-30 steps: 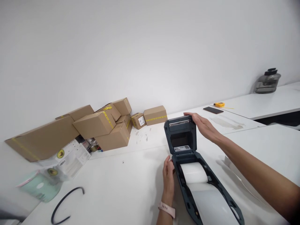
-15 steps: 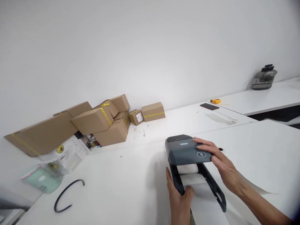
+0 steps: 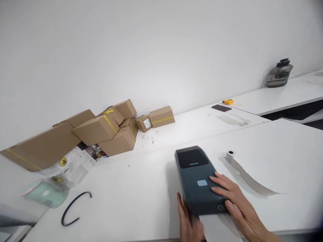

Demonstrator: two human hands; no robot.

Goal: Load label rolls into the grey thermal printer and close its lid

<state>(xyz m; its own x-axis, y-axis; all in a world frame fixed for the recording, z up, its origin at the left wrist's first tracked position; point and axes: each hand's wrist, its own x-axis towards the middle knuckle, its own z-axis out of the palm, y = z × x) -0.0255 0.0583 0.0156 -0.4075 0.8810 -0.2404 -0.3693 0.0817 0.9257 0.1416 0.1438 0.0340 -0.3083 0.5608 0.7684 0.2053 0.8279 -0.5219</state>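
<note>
A dark grey thermal printer [image 3: 199, 198] with a light blue button and a black top panel is held over the white table, its lid down. White paper [image 3: 218, 227] sticks out of its near end. My left hand [image 3: 189, 222] grips the printer's near left side from below, with some fingers hidden and the thumb blurred near the paper. Across the right side of the lid lies my right hand [image 3: 239, 205], fingers on top and thumb at the near edge. Right of the printer, a small paper roll [image 3: 230, 155] with a loose unrolled strip rests on the table.
Cardboard boxes [image 3: 98, 129] are stacked against the wall at left. Before them lie a mint-green pouch [image 3: 47, 194], clear-plastic packaging and a black curved band [image 3: 68, 210]. Further back right are a phone [image 3: 221, 108], a yellow tape measure [image 3: 228, 101] and a large bottle [image 3: 279, 75].
The printer's raised lid has come down under my right hand, covering the paper roll inside. The loose roll on the right has come into sight. My left hand still holds the near left side.
</note>
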